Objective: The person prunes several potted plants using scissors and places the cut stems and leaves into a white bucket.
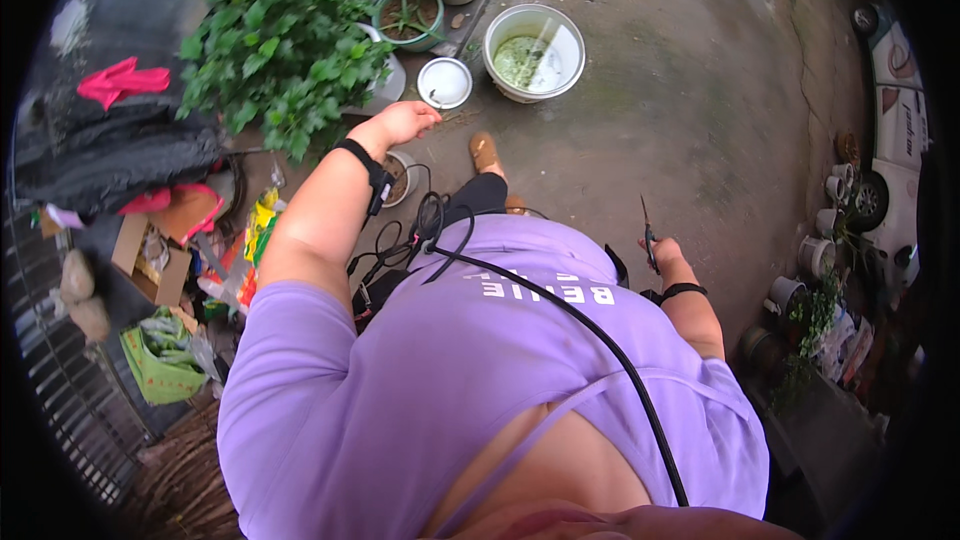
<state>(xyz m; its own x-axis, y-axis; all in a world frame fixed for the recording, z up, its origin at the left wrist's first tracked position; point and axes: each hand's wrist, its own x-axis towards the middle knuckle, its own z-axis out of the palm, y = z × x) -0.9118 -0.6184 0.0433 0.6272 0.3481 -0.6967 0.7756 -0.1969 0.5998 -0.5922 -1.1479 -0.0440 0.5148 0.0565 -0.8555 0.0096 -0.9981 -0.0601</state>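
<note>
My left hand (405, 122) reaches out over the ground beside a small white round container (445, 83), its fingers bent close together. Whether something thin is pinched in them cannot be made out. Past it stands a large white bucket (534, 94) with greenish, cloudy water inside. A leafy green plant (285, 45) fills the area left of that hand. Out to the right, my right hand (664, 251) is closed around dark-handled scissors (649, 234), whose narrow blades point away from me. Both wrists wear black straps.
Potted plants (409, 15) line the upper left. Below my left forearm sit a small pot (397, 178) and looped black cables (431, 221). A cardboard box (154, 259) and a green bag (161, 360) lie far left. White pots (816, 255) and a parked vehicle (896, 142) are at right.
</note>
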